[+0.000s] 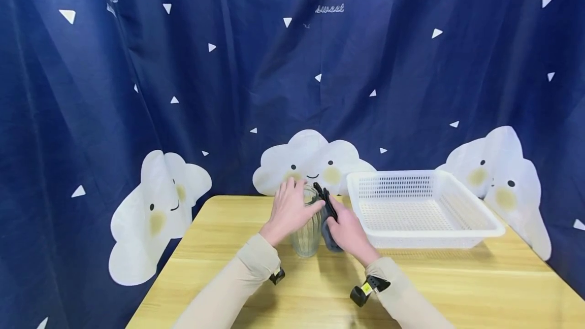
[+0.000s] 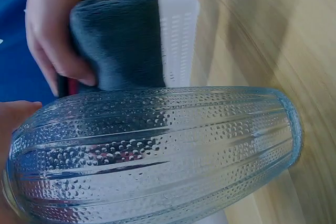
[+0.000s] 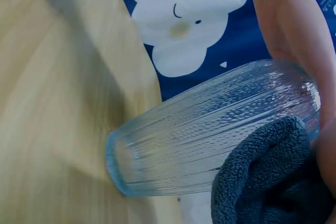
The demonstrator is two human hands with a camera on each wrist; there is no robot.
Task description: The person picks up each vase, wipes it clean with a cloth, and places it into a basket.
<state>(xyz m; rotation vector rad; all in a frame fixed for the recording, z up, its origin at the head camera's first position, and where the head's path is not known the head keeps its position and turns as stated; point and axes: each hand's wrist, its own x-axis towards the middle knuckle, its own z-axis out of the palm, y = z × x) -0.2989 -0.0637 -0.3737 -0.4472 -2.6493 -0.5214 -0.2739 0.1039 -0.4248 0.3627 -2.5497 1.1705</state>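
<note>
A clear ribbed glass vase (image 1: 305, 237) with a bumpy surface stands on the wooden table. My left hand (image 1: 290, 209) grips it round the top, thumb across the near side of the mouth. Just right of the vase, my right hand (image 1: 349, 230) holds a folded dark grey towel (image 1: 330, 240), fuzzy in the right wrist view. Slim black pieces stick up by the right fingers near the vase's rim; their kind cannot be made out. In the left wrist view the towel (image 2: 121, 40) hangs beside the vase (image 2: 157, 156), and a bit of red shows under the fingertips.
A white perforated plastic basket (image 1: 425, 237) stands on the table to the right of the hands. Behind the wooden table (image 1: 219, 242) hangs a dark blue curtain (image 1: 256, 65) with clouds and triangles. Both wrists wear black straps with small devices.
</note>
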